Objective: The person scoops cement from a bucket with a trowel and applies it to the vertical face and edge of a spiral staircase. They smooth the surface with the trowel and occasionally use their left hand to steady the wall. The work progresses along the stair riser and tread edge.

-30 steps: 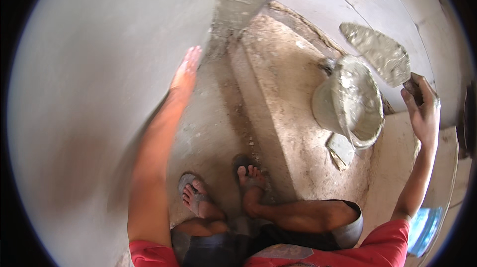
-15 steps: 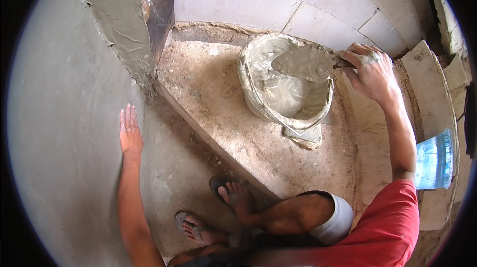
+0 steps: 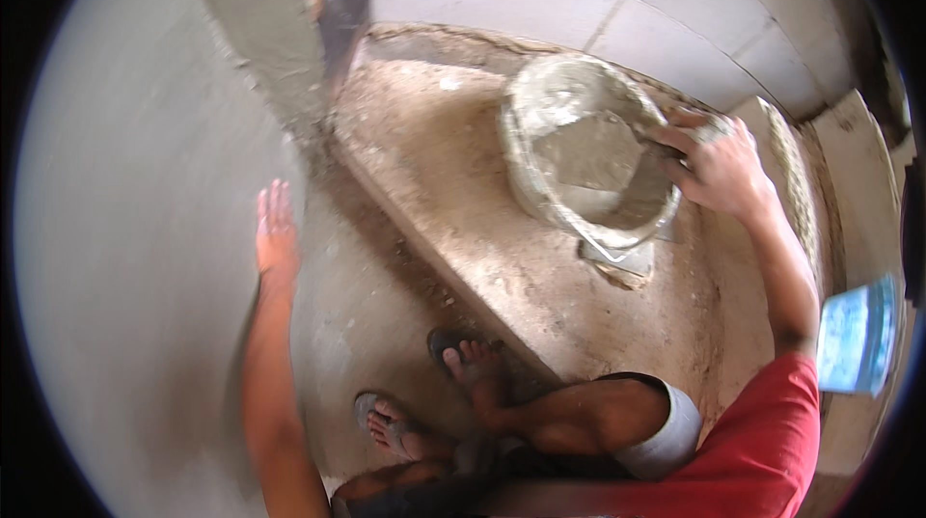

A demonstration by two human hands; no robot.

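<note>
Loading step: right hand (image 3: 719, 166) clamped on trowel (image 3: 603, 147) in mortar bucket (image 3: 579, 147); left hand (image 3: 277, 233) flat, fingers apart, on wall (image 3: 135, 229). Next, a level lift.

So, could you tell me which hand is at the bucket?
The right hand, gripping a tool in the mortar bucket; the left hand lies flat on the wall.

Trowel handle: hidden inside the right hand (image 3: 719, 166)
Blue object (image 3: 854, 335): blurred, kind unclear
Torso: cut off by lower edge
</note>
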